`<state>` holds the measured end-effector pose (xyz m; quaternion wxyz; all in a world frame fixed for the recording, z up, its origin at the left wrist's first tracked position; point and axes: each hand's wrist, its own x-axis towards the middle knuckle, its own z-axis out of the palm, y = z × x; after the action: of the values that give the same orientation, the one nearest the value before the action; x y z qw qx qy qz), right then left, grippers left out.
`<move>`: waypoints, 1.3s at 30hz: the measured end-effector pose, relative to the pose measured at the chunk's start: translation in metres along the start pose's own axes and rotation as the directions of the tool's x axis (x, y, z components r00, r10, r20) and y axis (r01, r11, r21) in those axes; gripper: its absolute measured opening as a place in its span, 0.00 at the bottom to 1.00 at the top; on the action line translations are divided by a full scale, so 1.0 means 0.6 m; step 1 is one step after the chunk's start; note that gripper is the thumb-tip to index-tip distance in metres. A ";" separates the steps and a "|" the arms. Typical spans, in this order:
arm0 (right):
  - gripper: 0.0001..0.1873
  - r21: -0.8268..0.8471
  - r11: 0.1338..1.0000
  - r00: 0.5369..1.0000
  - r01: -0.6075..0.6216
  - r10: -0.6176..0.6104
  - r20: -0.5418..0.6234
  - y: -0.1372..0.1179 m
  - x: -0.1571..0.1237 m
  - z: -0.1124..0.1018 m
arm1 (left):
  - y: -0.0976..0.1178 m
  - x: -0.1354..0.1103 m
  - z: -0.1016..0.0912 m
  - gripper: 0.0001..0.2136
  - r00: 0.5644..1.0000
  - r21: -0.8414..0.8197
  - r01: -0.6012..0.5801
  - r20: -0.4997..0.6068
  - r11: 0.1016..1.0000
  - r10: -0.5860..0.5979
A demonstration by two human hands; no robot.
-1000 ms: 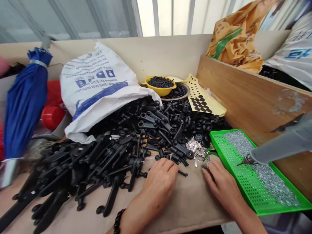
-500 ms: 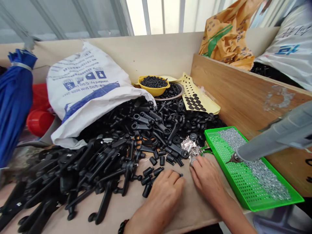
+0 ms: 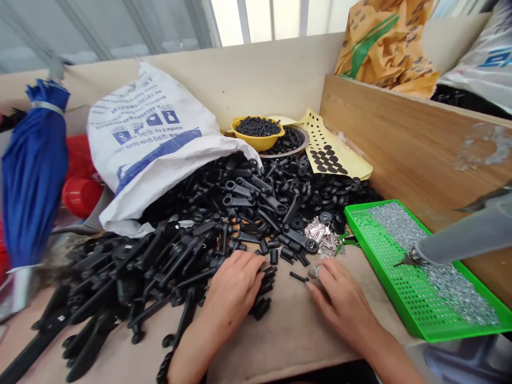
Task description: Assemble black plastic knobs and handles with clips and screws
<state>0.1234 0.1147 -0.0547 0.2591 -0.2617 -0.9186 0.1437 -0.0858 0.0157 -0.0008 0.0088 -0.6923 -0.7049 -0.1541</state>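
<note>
My left hand [image 3: 232, 285] is over the near edge of the parts heap, its fingers curled down against short black plastic sleeves [image 3: 263, 308]. Its palm side is hidden, so I cannot make out what it holds. To the right, my right hand [image 3: 340, 296] rests low over the bench with thumb and index finger closed at one end of a small black ribbed rod [image 3: 298, 277]. A grey wrap or cover [image 3: 315, 271] sits at a fingertip of that hand. Small silvery metal pieces [image 3: 320, 234] lie just beyond it, beside a small green-handled tool [image 3: 343, 242].
A green perforated tray [image 3: 384, 272] of small metal parts stands right, with a grey powered driver [image 3: 464, 237] above it. Black plastic arms [image 3: 160, 272] heap up left, near a white sack [image 3: 156, 122]. Behind are a yellow bowl [image 3: 259, 141] and a sticker sheet [image 3: 360, 166].
My left hand has moved left and up onto the black sleeves, away from my right hand. The ribbed rod now shows between the hands. The view has shifted slightly.
</note>
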 end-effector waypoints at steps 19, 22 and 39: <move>0.08 -0.255 0.964 0.997 -0.079 0.083 0.005 0.041 0.016 -0.011 | 0.055 0.040 0.020 0.09 0.981 -0.020 -0.095 0.166 0.995 0.097; 0.07 -0.315 0.947 0.998 -0.061 0.064 -0.003 0.037 0.020 -0.001 | 0.060 0.050 0.023 0.08 0.972 -0.017 -0.118 0.201 0.993 0.118; 0.08 0.181 0.947 0.949 -0.265 0.290 -0.127 0.048 0.011 -0.014 | 0.109 0.135 0.089 0.11 0.928 -0.151 -0.252 0.243 0.956 0.283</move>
<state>0.1350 0.1432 -0.0570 0.3256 -0.3769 -0.8354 0.2326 -0.0145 0.1063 -0.0198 -0.1041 -0.7957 -0.5882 -0.0997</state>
